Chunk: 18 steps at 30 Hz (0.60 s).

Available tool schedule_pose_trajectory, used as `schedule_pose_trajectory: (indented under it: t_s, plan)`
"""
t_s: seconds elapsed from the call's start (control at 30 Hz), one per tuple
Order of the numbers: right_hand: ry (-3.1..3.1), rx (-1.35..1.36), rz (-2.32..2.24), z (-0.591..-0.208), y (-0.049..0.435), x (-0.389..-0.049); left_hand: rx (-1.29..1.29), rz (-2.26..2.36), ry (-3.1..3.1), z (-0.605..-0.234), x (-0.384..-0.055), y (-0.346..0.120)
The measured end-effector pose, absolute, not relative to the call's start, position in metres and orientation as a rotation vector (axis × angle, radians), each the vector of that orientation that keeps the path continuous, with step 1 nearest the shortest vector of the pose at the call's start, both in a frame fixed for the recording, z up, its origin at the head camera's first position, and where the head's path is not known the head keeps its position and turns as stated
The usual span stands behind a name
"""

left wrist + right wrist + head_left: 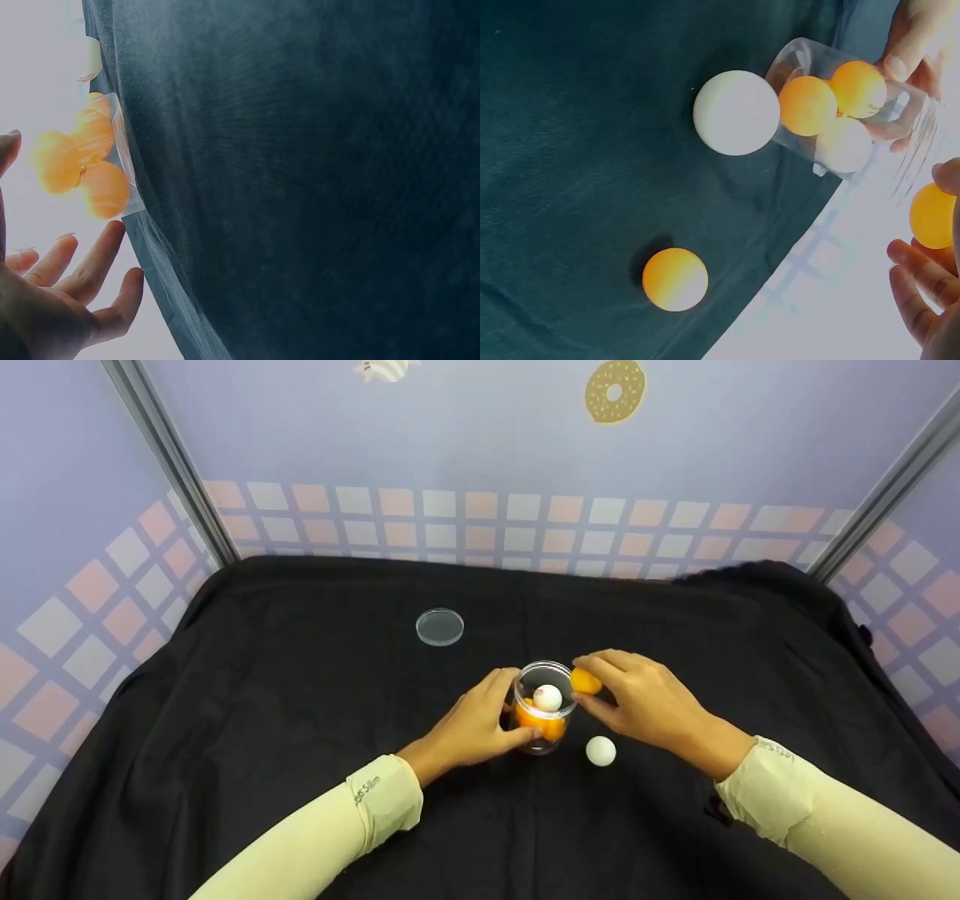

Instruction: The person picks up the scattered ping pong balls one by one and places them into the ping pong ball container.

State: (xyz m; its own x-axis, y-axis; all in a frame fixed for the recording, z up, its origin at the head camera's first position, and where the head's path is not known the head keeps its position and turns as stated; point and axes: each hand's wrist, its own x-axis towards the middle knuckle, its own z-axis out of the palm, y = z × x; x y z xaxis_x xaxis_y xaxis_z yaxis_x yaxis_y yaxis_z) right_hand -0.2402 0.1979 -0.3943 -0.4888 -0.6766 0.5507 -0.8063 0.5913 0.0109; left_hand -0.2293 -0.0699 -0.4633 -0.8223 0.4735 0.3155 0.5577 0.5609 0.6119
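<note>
A clear plastic jar [538,746] stands tilted on the black cloth, holding several orange balls [551,727] and a white ball [547,697]. My left hand [474,726] grips it from the left, thumb in front and fingers behind. At the right side of the jar's mouth, my right hand [645,701] pinches an orange ball [586,681] between thumb and fingers; the right wrist view also shows this held ball [933,217]. A loose white ball [601,751] lies just right of the jar. Another loose orange ball [675,279] rests on the cloth in the right wrist view.
A round clear lid [440,628] lies flat on the cloth behind and left of the jar. Black cloth [300,675] covers the table. Patterned panels [487,442] enclose the back and both sides, with metal posts [176,465] at the corners.
</note>
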Motion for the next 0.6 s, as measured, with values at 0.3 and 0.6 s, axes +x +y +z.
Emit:
schedule_pose_trajectory:
  t_s: [0.3, 0.6]
  plan:
    - [-2.289, 1.232, 0.286, -0.393, 0.18, -0.239, -0.898, -1.071, -2.678, -0.463, -0.23, -0.07]
    - [-2.271, 1.245, 0.278, -0.393, 0.163, -0.241, -0.912, -1.085, -2.672, -0.462, -0.229, -0.07]
